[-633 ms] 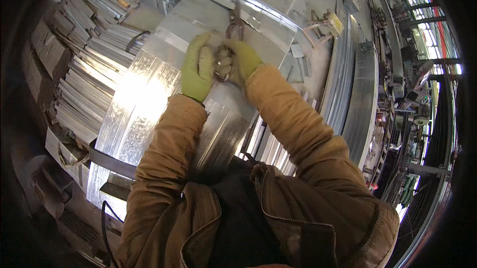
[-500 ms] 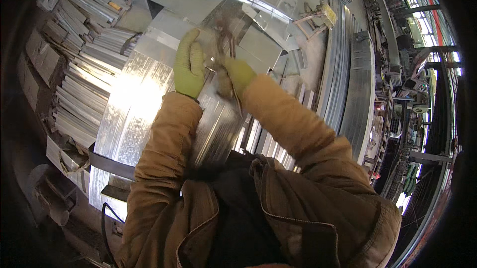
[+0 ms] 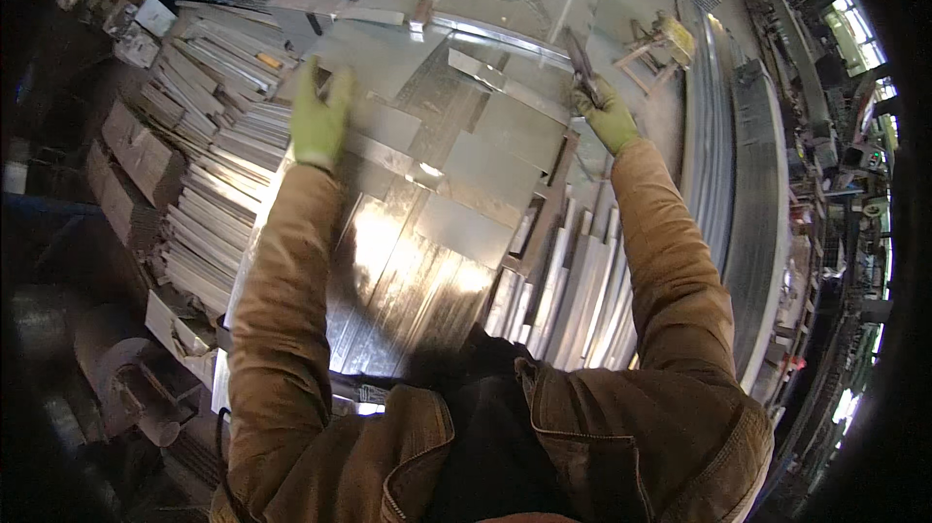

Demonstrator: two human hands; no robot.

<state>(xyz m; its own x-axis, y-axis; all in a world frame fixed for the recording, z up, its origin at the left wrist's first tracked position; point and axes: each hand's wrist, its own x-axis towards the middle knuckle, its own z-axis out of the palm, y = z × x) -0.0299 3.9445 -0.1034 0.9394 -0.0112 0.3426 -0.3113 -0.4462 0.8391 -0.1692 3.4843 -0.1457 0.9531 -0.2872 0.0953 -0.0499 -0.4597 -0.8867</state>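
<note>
My left hand (image 3: 320,123), in a yellow-green glove, hovers over the left side of the metal-covered work surface (image 3: 408,300). Its fingers are apart, somewhat blurred, and hold nothing that I can see. Further right, my gloved right hand (image 3: 609,117) is closed around a dark, long-jawed hand tool (image 3: 580,59) like a pair of snips or pliers, its jaws pointing away from me. Between the hands lie flat grey sheet metal pieces (image 3: 485,179), some overlapping. A narrow bright metal strip (image 3: 500,41) runs across the far part of the surface.
Bundled metal lengths (image 3: 228,183) are stacked along the left, with cardboard boxes (image 3: 136,154) beyond them. Long metal profiles (image 3: 714,145) line the right side. A small wooden stand with a yellow top (image 3: 675,43) stands at the far right. More metal strips (image 3: 578,290) lie nearer me.
My hands were close together at the middle; now they are wide apart, left hand leftward, right hand rightward and farther away with the tool. A metal piece near my left hand is no longer there.
</note>
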